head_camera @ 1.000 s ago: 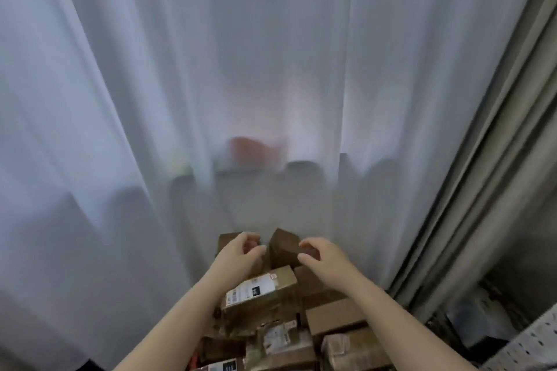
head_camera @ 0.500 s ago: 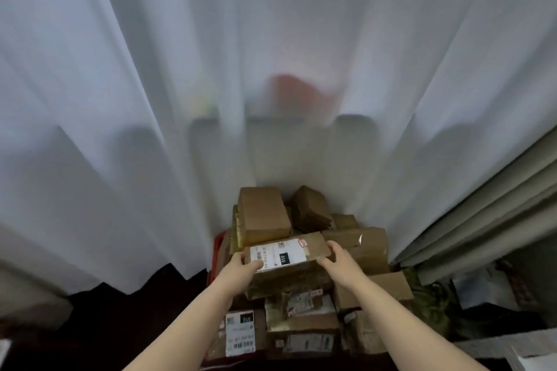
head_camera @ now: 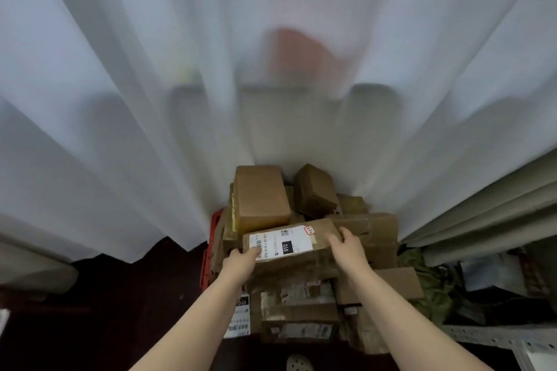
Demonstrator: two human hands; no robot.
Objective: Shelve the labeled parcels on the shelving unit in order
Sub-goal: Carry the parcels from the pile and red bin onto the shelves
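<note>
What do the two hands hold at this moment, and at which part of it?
Both hold one labeled parcel: the left hand grips its left end, thumb on the label, and the right hand grips its right end.

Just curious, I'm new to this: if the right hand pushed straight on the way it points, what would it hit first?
The labelled parcel itself: the right hand grips its right end and points into it. Which box lies beyond is unclear from this view.
</note>
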